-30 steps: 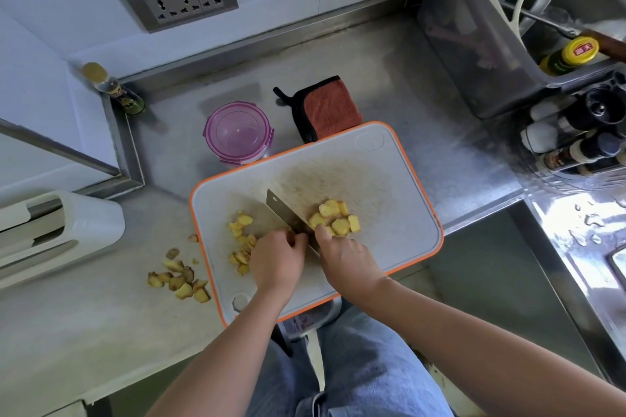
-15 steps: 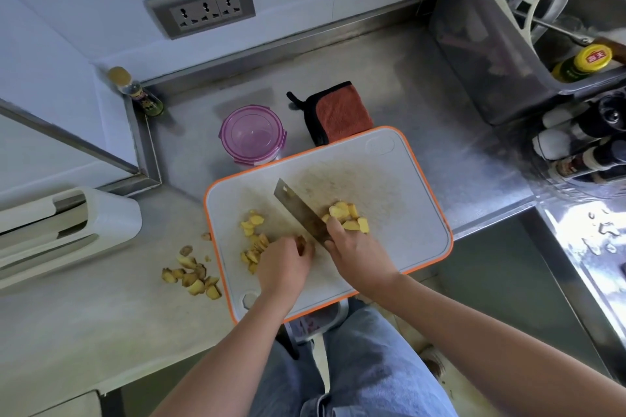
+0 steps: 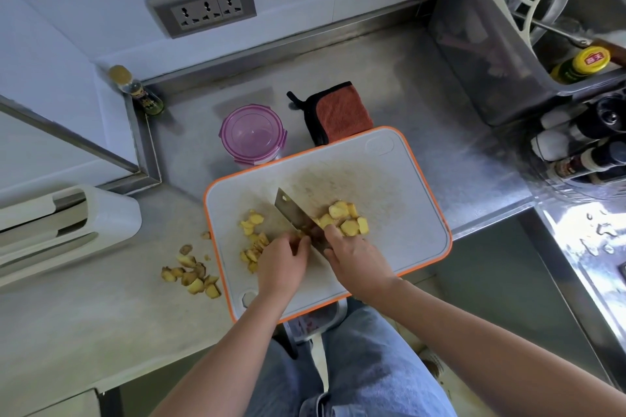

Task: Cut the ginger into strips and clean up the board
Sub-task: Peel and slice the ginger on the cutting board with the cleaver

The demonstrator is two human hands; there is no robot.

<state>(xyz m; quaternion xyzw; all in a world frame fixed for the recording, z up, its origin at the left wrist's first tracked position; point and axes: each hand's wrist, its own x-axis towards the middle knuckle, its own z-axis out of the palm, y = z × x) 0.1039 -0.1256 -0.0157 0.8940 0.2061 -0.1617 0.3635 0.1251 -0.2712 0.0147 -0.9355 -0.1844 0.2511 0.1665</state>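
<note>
Evidently little had changed: the right hand [image 3: 355,261] still gripped the cleaver [image 3: 293,213] and the left hand [image 3: 281,264] pinned a ginger piece [image 3: 300,234] under curled fingers, so slicing was unfinished.

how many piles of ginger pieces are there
3: counter pile left of the cutting board; left board pile beside the knife; right board pile. The left hand may hide more.
</note>
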